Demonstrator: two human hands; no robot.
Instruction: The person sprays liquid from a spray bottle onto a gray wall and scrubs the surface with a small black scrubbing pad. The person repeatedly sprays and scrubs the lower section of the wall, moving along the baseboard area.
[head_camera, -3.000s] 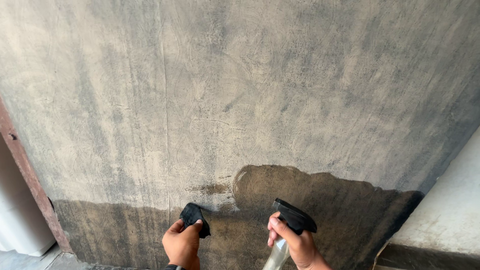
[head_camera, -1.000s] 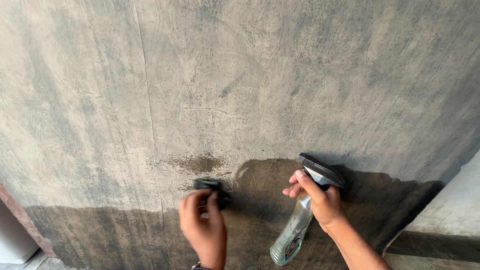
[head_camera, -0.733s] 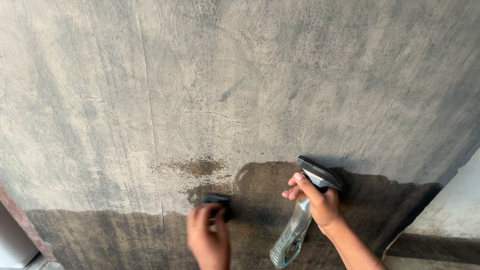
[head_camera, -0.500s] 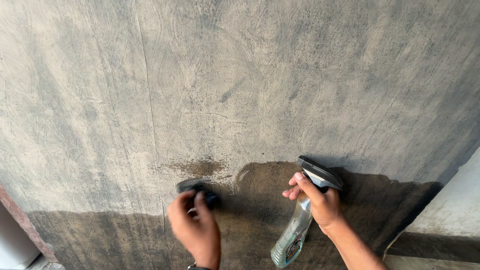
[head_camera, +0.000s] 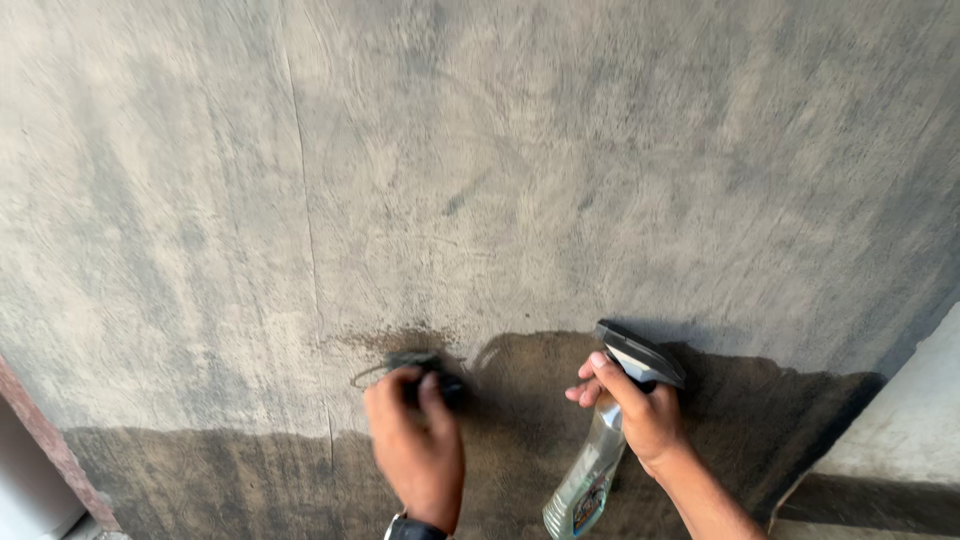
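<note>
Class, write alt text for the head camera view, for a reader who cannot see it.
A person's left hand presses a dark cloth against a dusty grey wall, at the edge of a darker wet patch. Their right hand holds a clear spray bottle with a black trigger head, its nozzle towards the wall.

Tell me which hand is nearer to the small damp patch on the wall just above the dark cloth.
Left. The left hand presses the dark cloth just below the small damp patch. The right hand holds the spray bottle well off to the patch's right.
</note>
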